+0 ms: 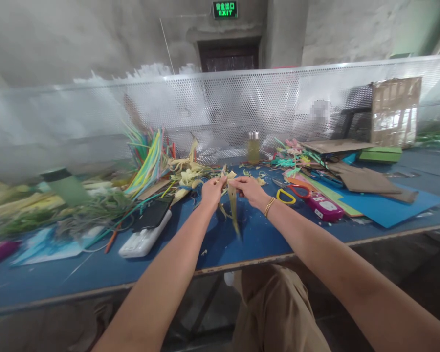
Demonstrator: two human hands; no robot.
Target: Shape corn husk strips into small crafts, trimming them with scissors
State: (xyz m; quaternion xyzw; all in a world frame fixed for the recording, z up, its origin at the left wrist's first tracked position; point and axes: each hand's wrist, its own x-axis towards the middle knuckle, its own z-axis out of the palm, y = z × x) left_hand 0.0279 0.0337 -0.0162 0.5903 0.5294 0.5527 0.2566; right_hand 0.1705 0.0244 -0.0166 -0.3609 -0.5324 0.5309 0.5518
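Head view: left hand [211, 191] and right hand [251, 189] have fingers clamped on the top of a pale strip [233, 205] hanging over the table [260, 244]. Probably light, limp, easily torn; pinch gently there.

a bottle [253, 150] stands before a perforated screen [234, 107], below a lit exit sign [225, 10].

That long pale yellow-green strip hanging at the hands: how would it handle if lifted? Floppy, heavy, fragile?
Probably flexible: the long, flat, pale yellow-green strip hangs downward beside the bare right hand. Likely light for its size, since it looks thin. Its narrow lower end might tear if tugged, though blur hides the detail there.
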